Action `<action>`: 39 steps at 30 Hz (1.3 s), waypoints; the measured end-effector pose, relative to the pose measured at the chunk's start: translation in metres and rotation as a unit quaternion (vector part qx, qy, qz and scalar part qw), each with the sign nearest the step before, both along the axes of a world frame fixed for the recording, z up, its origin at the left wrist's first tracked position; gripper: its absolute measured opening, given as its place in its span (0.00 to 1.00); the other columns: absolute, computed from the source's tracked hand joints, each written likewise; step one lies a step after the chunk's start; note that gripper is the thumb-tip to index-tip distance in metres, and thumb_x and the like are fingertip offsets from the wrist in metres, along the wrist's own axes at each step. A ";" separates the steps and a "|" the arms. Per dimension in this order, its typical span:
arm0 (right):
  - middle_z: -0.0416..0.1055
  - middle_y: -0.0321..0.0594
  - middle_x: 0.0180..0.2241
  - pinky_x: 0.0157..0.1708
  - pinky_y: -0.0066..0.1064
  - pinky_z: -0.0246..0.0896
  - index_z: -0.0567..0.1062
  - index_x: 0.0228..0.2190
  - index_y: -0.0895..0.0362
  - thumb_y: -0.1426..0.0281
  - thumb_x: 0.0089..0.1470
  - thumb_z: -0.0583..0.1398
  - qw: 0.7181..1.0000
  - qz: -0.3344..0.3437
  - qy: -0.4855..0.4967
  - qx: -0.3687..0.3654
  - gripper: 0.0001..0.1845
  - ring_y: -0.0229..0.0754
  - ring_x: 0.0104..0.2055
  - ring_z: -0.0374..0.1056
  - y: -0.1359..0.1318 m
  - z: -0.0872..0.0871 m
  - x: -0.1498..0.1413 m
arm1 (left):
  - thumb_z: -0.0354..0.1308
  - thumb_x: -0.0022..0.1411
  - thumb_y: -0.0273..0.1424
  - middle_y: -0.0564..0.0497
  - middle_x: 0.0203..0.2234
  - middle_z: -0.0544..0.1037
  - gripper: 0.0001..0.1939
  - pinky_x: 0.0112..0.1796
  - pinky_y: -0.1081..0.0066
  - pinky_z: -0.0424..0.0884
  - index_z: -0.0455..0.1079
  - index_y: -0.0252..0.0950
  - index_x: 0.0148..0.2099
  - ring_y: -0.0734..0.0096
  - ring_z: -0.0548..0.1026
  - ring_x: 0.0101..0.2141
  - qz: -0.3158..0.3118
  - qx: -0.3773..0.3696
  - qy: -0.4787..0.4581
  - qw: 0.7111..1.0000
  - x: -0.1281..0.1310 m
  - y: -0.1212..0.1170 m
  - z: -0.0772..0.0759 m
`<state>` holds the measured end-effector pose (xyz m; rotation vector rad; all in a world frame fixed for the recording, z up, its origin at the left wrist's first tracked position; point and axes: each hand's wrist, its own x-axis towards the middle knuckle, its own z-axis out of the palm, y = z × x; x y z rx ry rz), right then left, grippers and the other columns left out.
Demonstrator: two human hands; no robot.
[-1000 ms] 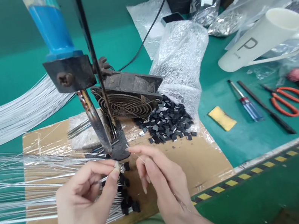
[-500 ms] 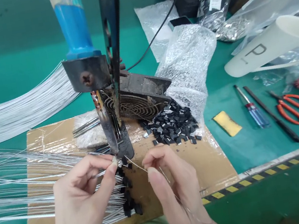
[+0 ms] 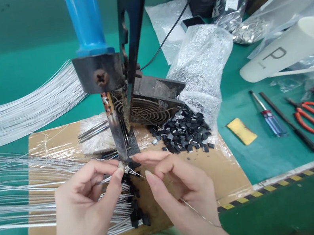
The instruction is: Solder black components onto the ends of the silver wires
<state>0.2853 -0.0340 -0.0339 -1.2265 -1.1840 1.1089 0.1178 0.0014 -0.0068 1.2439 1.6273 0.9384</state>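
My left hand pinches the end of a thin white wire just under the tip of a blue-handled soldering iron clamped upright in a dark stand. My right hand pinches a fine strand of solder wire and brings its end to the same spot at the tip. Below the hands, a row of finished wires ends in small black parts. Both hands work over a taped cardboard sheet.
A pile of small black parts lies by a dark fan and bubble-wrap bags. To the right are a yellow sponge, screwdriver, black rod, orange scissors and white cup. White wire bundles fan out left.
The view has shifted, so the iron stands more to the right. My right hand has moved left and up, bringing the solder strand back to the iron tip beside my left fingers.
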 end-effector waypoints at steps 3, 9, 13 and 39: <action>0.86 0.36 0.52 0.57 0.30 0.76 0.72 0.30 0.51 0.79 0.64 0.64 0.999 0.007 0.026 -0.025 0.14 0.41 0.55 0.83 0.001 0.000 -0.002 | 0.70 0.56 0.31 0.57 0.21 0.79 0.03 0.20 0.86 0.65 0.82 0.42 0.29 0.81 0.71 0.19 0.004 -0.002 -0.003 1.000 0.001 0.002 0.002; 0.87 0.37 0.51 0.56 0.30 0.78 0.73 0.28 0.51 0.82 0.61 0.64 0.998 -0.013 0.043 -0.039 0.15 0.42 0.52 0.85 0.005 0.000 -0.005 | 0.70 0.55 0.31 0.56 0.21 0.79 0.03 0.20 0.86 0.65 0.82 0.42 0.29 0.81 0.72 0.20 0.017 -0.010 -0.007 1.000 0.002 0.002 0.003; 0.88 0.39 0.50 0.55 0.32 0.80 0.73 0.27 0.52 0.82 0.60 0.64 0.997 -0.020 0.063 -0.051 0.15 0.44 0.51 0.86 0.007 0.001 -0.007 | 0.71 0.54 0.31 0.56 0.22 0.81 0.02 0.21 0.86 0.66 0.82 0.42 0.29 0.80 0.73 0.21 0.031 -0.009 -0.005 0.999 0.002 0.002 0.004; 0.87 0.41 0.51 0.55 0.40 0.83 0.75 0.28 0.52 0.83 0.59 0.65 0.998 -0.021 0.053 -0.023 0.15 0.49 0.52 0.86 0.010 0.005 -0.008 | 0.71 0.56 0.29 0.58 0.30 0.86 0.04 0.30 0.86 0.76 0.82 0.45 0.31 0.78 0.81 0.27 0.027 0.020 0.015 0.999 0.001 0.003 0.006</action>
